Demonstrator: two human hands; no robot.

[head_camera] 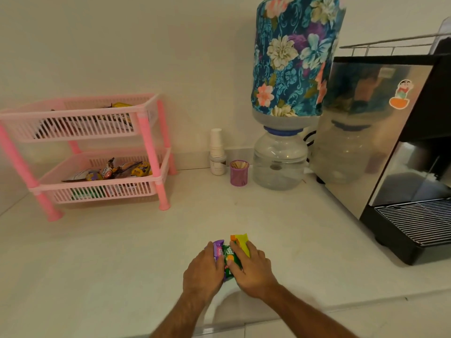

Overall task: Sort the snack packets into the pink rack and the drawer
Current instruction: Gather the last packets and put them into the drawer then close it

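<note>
Packets [229, 258], 3 in a bunch on the table [122, 252], I clasp between left hand [204, 272] and right hand [251, 267], fingers curled round them, long axes pointing away, pink rack [85, 152] far forward-left.

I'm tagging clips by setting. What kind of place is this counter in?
Probably an office pantry or home kitchenette: a covered water bottle on a dispenser, a steel coffee machine, stacked paper cups and a pink rack of snacks on a white counter.
</note>
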